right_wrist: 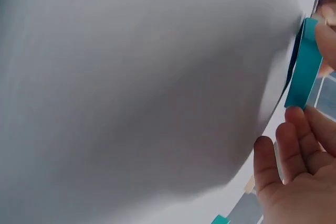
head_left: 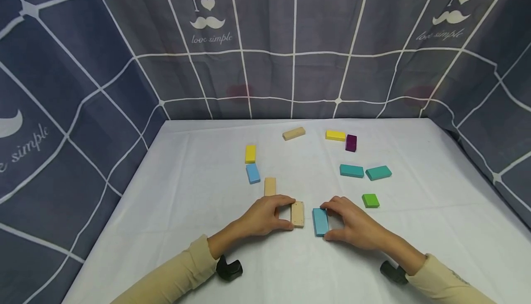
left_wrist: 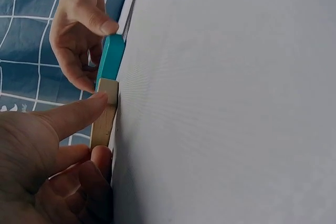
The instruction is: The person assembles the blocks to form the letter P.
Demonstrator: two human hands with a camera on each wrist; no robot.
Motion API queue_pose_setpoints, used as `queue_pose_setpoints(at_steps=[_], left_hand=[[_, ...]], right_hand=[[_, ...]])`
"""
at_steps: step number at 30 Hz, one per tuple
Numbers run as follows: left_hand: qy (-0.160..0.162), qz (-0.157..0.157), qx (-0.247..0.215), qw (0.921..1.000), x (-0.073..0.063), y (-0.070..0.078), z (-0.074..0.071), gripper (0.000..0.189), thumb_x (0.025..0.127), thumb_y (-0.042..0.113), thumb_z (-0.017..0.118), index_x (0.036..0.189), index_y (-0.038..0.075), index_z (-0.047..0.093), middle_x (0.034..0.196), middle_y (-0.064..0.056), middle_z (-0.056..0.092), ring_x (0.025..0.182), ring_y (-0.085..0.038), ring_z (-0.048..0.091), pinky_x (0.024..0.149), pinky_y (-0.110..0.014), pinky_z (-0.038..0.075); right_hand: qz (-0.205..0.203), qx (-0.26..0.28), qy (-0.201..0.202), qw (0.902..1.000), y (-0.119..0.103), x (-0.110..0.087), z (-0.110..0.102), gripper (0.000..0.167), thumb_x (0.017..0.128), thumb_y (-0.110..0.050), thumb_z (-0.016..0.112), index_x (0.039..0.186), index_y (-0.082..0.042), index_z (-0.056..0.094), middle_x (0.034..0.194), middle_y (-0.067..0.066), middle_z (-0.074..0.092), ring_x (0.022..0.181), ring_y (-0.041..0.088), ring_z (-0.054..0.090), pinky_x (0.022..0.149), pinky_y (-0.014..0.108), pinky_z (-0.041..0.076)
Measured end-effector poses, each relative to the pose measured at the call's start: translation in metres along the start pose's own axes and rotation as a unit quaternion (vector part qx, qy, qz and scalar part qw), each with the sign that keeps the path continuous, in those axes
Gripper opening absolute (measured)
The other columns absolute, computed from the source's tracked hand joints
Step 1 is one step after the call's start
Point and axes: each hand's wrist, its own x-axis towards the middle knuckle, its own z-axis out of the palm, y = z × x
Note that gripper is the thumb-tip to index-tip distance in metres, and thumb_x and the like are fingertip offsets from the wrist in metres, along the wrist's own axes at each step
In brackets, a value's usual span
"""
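Note:
My left hand (head_left: 263, 215) pinches a plain wooden block (head_left: 297, 214) by its two ends, thumb at the near end and a fingertip at the far end. A short gap to the right, my right hand (head_left: 355, 222) grips a light blue block (head_left: 321, 222) the same way, thumb near and fingers far. Both blocks lie roughly parallel, low over the white cloth. In the left wrist view the wooden block (left_wrist: 105, 116) overlaps the blue block (left_wrist: 111, 59). The right wrist view shows the blue block (right_wrist: 304, 66) between thumb and fingertips.
Behind my left hand lie another wooden block (head_left: 270, 186), a blue block (head_left: 253, 173) and a yellow block (head_left: 250, 154). Farther back are a wooden block (head_left: 293, 133), a yellow block (head_left: 335, 135) and a purple block (head_left: 351, 143). Two teal blocks (head_left: 351, 171) and a green block (head_left: 370, 200) lie right.

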Motion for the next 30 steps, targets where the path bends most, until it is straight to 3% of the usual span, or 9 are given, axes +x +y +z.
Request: queue_pose_setpoints(at_steps=[6, 11, 13, 16, 19, 26, 30], left_hand=[[0.004, -0.004, 0.004, 1.0000, 0.001, 0.001, 0.000, 0.061, 0.082, 0.026, 0.083, 0.135, 0.008, 0.061, 0.131, -0.001, 0.061, 0.069, -0.004, 0.047, 0.065, -0.020, 0.043], [0.011, 0.003, 0.005, 0.9999, 0.002, 0.001, 0.000, 0.061, 0.081, 0.026, 0.083, 0.134, 0.007, 0.061, 0.132, -0.001, 0.061, 0.072, -0.005, 0.048, 0.067, -0.020, 0.043], [0.014, 0.001, 0.009, 0.9999, 0.003, 0.001, 0.000, 0.061, 0.082, 0.026, 0.083, 0.135, 0.007, 0.061, 0.132, -0.001, 0.061, 0.080, -0.007, 0.052, 0.073, -0.021, 0.045], [0.022, -0.002, 0.022, 0.9995, 0.005, 0.003, 0.002, 0.062, 0.081, 0.026, 0.083, 0.135, 0.006, 0.060, 0.133, -0.002, 0.061, 0.102, -0.010, 0.058, 0.088, -0.026, 0.047], [0.027, -0.002, 0.031, 0.9991, 0.008, 0.005, 0.003, 0.062, 0.081, 0.027, 0.084, 0.135, 0.005, 0.060, 0.134, -0.003, 0.061, 0.119, -0.013, 0.056, 0.097, -0.030, 0.045], [0.025, -0.013, 0.032, 0.9991, 0.010, 0.008, 0.004, 0.063, 0.081, 0.028, 0.083, 0.135, 0.006, 0.060, 0.134, -0.002, 0.061, 0.124, -0.016, 0.054, 0.102, -0.033, 0.043], [0.022, -0.011, 0.018, 0.9995, 0.008, 0.007, 0.003, 0.056, 0.088, 0.027, 0.077, 0.136, 0.006, 0.060, 0.135, -0.002, 0.060, 0.126, -0.017, 0.053, 0.103, -0.035, 0.042]], right_hand=[[-0.031, 0.006, -0.038, 0.9988, -0.013, 0.000, 0.005, 0.055, 0.079, -0.042, 0.082, 0.123, -0.015, 0.063, 0.108, -0.015, 0.054, 0.104, 0.010, 0.048, 0.092, 0.033, 0.044], [-0.040, 0.002, -0.047, 0.9981, -0.020, -0.003, 0.008, 0.055, 0.078, -0.045, 0.082, 0.122, -0.016, 0.065, 0.106, -0.017, 0.053, 0.102, 0.008, 0.048, 0.090, 0.031, 0.044], [-0.042, 0.000, -0.044, 0.9981, -0.021, -0.004, 0.009, 0.055, 0.077, -0.046, 0.082, 0.121, -0.017, 0.066, 0.104, -0.017, 0.053, 0.101, 0.008, 0.047, 0.088, 0.030, 0.044], [-0.050, -0.001, -0.043, 0.9978, -0.021, -0.006, 0.012, 0.054, 0.077, -0.044, 0.083, 0.121, -0.018, 0.066, 0.102, -0.017, 0.053, 0.099, 0.008, 0.047, 0.086, 0.028, 0.044], [-0.060, -0.004, -0.037, 0.9975, -0.022, -0.006, 0.016, 0.053, 0.078, -0.043, 0.083, 0.122, -0.018, 0.066, 0.101, -0.017, 0.053, 0.097, 0.007, 0.046, 0.083, 0.027, 0.043], [-0.071, -0.017, -0.029, 0.9969, -0.027, -0.003, 0.021, 0.057, 0.081, -0.045, 0.080, 0.126, -0.014, 0.066, 0.102, -0.015, 0.053, 0.094, 0.006, 0.044, 0.080, 0.026, 0.042], [-0.065, -0.031, -0.027, 0.9970, -0.029, -0.002, 0.022, 0.057, 0.081, -0.044, 0.080, 0.126, -0.011, 0.066, 0.102, -0.015, 0.054, 0.094, 0.005, 0.044, 0.080, 0.026, 0.043]])
